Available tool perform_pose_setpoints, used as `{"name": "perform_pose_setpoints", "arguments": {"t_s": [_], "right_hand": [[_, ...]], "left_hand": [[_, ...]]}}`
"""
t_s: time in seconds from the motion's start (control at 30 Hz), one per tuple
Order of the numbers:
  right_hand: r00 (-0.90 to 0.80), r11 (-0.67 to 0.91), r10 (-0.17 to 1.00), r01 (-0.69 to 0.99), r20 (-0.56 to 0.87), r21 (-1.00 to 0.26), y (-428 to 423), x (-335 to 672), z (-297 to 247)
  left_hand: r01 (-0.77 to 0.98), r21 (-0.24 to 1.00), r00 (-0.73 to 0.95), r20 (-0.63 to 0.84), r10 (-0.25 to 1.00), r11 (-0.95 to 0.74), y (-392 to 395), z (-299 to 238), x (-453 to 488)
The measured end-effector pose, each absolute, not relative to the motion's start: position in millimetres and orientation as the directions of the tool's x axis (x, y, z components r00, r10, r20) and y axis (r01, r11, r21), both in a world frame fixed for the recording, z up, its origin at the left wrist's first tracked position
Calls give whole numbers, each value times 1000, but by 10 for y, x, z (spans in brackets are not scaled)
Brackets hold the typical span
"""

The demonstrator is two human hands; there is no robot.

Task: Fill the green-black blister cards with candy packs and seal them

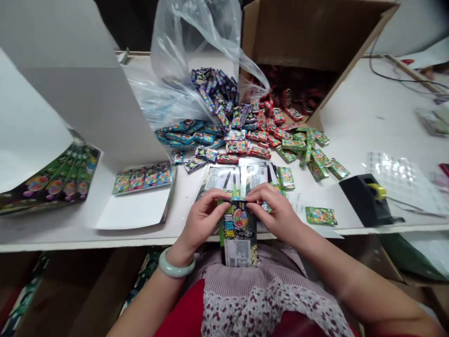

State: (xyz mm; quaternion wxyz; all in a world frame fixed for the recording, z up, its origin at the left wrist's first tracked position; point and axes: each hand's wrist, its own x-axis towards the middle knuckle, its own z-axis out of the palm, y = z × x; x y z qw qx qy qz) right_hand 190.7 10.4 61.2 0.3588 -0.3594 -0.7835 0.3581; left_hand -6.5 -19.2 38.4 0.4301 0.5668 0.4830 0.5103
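Both my hands pinch the top edge of a printed hanging card of sweet packets (239,231), which hangs down in front of the table edge. My left hand (201,220) holds its left corner, and my right hand (271,213) holds its right corner. Just beyond them lie more printed cards (235,180). Loose heaps of small foil packets spread across the table: blue-purple (213,89), teal (182,135), red (277,122) and green (310,152). A green packet (321,216) lies alone to the right.
A white board (133,210) holds a strip of packets (142,178), with filled green strips (52,175) to its left. A clear plastic bag (182,56) and a cardboard box (308,37) stand behind. A black tape dispenser (366,199) and a clear plastic sheet (401,175) lie right.
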Motion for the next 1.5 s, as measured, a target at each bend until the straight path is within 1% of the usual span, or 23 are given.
{"name": "perform_pose_setpoints", "arguments": {"t_s": [0.07, 0.1, 0.17, 0.2, 0.23, 0.27, 0.3, 0.33, 0.37, 0.4, 0.47, 0.63, 0.7, 0.77, 0.83, 0.9, 1.0, 1.07, 1.1, 1.17, 1.27, 1.37, 1.5], "right_hand": [[-459, 490, 826, 296, 328, -820, 88, 1885, 594], [-463, 474, 828, 274, 317, -837, 99, 1907, 583], [-468, 392, 847, 227, 253, -892, 169, 2061, 550], [-447, 339, 870, 231, 210, -912, 227, 2201, 526], [-394, 283, 905, 270, 163, -920, 294, 2378, 497], [-307, 231, 944, 347, 123, -909, 365, 2580, 463], [-191, 176, 977, 459, 97, -871, 434, 2789, 422], [-94, 96, 994, 586, 51, -805, 498, 2989, 374], [-49, 17, 999, 686, -23, -727, 552, 3160, 319], [-27, -38, 996, 734, -85, -678, 593, 3293, 256], [-39, -86, 983, 766, -179, -637, 637, 3431, 122], [-110, -124, 954, 702, -279, -701, 608, 3451, -88], [-134, -154, 937, 670, -322, -726, 594, 3501, -46], [-152, -183, 925, 623, -347, -761, 591, 3531, 93], [-211, -163, 924, 537, -319, -828, 593, 3448, 315], [-349, -79, 906, 416, -239, -906, 595, 3208, 577], [-588, 46, 796, 292, -141, -955, 596, 2648, 924], [-670, 113, 734, 286, -115, -952, 615, 2276, 1060], [-691, 137, 713, 310, -124, -941, 634, 2119, 1093], [-701, 159, 688, 398, -188, -904, 690, 1890, 1098], [-665, 159, 694, 516, -276, -842, 774, 1748, 1023], [-633, 152, 721, 541, -282, -827, 815, 1736, 946], [-635, 123, 715, 527, -293, -841, 840, 1727, 893]], "left_hand": [[168, 969, 5, 181, 983, -179, -172, 386, -58], [195, 965, -9, 180, 984, -175, -162, 381, -67], [250, 958, -55, 158, 986, -140, -139, 349, -104], [273, 955, -81, 142, 987, -115, -127, 325, -127], [290, 952, -102, 130, 986, -95, -114, 299, -149], [297, 952, -120, 118, 986, -78, -102, 275, -165], [298, 952, -136, 108, 985, -64, -91, 256, -174], [294, 954, -147, 99, 984, -53, -80, 243, -173], [287, 957, -155, 89, 984, -41, -71, 238, -164], [279, 960, -158, 78, 984, -31, -63, 239, -148], [266, 964, -156, 61, 986, -18, -48, 255, -104], [265, 964, -147, 42, 988, -1, -36, 288, -58], [271, 962, -145, 45, 988, -4, -32, 275, -72], [272, 961, -126, 79, 989, -42, -23, 255, -76], [259, 960, -99, 139, 985, -109, -13, 246, -53], [237, 958, -69, 184, 981, -163, -9, 258, -3], [200, 961, -30, 202, 979, -192, -10, 300, 79], [181, 964, -18, 202, 979, -196, -15, 331, 107], [174, 966, -15, 199, 980, -193, -20, 347, 111], [168, 969, -19, 188, 982, -182, -37, 376, 104], [164, 973, -19, 168, 986, -162, -61, 392, 77], [153, 975, -20, 165, 986, -160, -62, 358, 71], [153, 974, -67, 176, 982, -164, -31, 289, 102]]}}
